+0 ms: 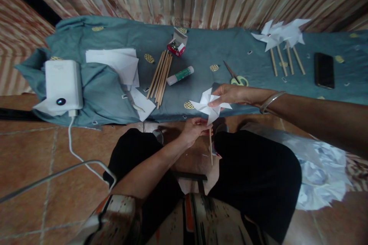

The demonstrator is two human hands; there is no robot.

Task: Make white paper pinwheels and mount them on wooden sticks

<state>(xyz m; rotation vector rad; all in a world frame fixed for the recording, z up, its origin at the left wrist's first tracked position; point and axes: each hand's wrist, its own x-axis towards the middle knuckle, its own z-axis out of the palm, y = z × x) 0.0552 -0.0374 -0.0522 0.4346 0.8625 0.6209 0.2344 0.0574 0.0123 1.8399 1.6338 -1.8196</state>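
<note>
A white paper pinwheel (212, 108) is held up over the front edge of the cloth-covered surface. My right hand (225, 95), with a bangle on its wrist, pinches the pinwheel near its centre with the thumb on top. Below it, my left hand (197, 130) closes around the upper part of a thin wooden stick (211, 149), which hangs downward behind the paper. Where stick and paper meet is hidden. Yellow-green scissors (239, 80) lie just beyond my right hand. A glue stick (180, 75) rests left of them, beside several loose wooden sticks (161, 78).
An open red box (176, 47) of small metal pins stands at the back. White paper sheets (115, 61) and a white device with a cable (62, 84) are at left. Finished pinwheels (283, 34) and a phone (324, 70) lie right. A plastic bag (319, 176) sits on the floor.
</note>
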